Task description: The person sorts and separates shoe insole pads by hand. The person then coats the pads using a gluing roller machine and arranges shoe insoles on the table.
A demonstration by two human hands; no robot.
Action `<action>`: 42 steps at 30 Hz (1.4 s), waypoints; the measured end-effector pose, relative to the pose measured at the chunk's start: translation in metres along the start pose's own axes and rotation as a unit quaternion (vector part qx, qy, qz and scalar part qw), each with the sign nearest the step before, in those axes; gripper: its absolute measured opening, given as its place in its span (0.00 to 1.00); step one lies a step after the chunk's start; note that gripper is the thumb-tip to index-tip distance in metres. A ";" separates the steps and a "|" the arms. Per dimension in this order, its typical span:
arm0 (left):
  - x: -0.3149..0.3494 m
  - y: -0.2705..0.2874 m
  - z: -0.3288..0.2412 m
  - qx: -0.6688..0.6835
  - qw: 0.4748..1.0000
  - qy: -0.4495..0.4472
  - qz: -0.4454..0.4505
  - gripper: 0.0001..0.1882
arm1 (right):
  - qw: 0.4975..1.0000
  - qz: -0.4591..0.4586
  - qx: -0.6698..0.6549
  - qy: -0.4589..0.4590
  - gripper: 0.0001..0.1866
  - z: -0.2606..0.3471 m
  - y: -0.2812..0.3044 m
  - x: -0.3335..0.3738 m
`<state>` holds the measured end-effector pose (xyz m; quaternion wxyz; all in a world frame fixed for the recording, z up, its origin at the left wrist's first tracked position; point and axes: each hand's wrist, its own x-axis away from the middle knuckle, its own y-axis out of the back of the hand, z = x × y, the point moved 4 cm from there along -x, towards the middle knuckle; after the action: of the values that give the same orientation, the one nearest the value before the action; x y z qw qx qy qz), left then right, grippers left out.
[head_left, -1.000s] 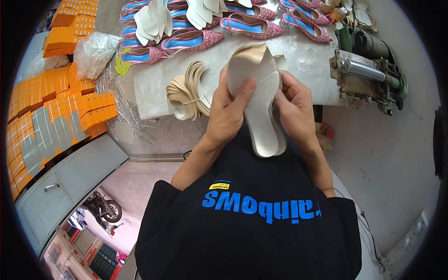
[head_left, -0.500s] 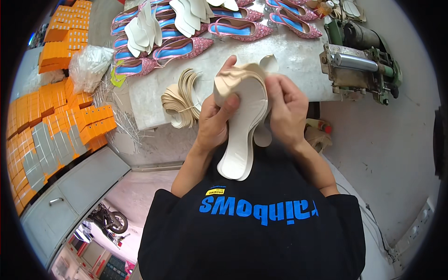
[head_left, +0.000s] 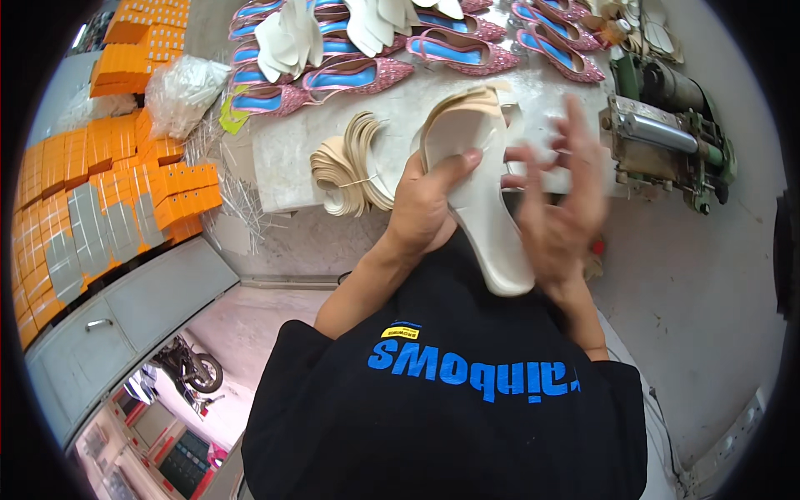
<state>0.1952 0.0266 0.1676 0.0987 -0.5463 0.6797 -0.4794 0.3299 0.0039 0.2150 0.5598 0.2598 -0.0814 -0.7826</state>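
Observation:
A stack of cream shoe insoles (head_left: 490, 227) is held up in front of my chest, heel ends toward me and wide toe ends fanned out at the far side. My left hand (head_left: 423, 198) grips its left side, thumb pressed flat on the top insole. Beside the right edge of the stack, my right hand (head_left: 571, 200) is blurred by motion, its fingers spread and nothing visible in them. A tied bundle of curled beige insoles (head_left: 350, 165) lies on the worktable (head_left: 279, 162), left of my left hand.
Pink glittery slingback shoes (head_left: 367, 77) with blue footbeds stand in rows at the back, with white insoles (head_left: 287, 42) piled over some. A green roller machine (head_left: 667, 133) sits on the right. Orange boxes (head_left: 108, 196) and a clear plastic bag (head_left: 185, 93) are at the left.
My right hand has let go of the stack's right side and opened. The stack has swung so its heel end points further right, and its bent toe ends have straightened out.

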 end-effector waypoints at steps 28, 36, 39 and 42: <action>0.011 -0.017 -0.026 -0.187 0.971 -0.070 0.130 0.28 | 0.990 0.103 -0.089 0.044 0.07 0.014 -0.010 -0.015; -0.028 0.027 -0.014 -0.275 0.952 -0.125 -0.058 0.18 | 0.746 0.090 -0.625 -0.213 0.12 -0.058 -0.003 0.006; -0.036 0.054 -0.035 -0.261 0.938 -0.184 -0.138 0.20 | 0.710 0.154 -0.644 -0.240 0.17 -0.071 0.031 0.028; -0.027 0.041 -0.028 -0.525 0.800 -0.236 -0.166 0.15 | 0.896 0.102 -0.328 -0.282 0.15 -0.081 0.023 0.046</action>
<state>0.1603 0.0625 0.1404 -0.1273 -0.7154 0.6817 0.0858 0.3787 -0.0336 0.1414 0.6439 -0.1796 -0.0007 -0.7437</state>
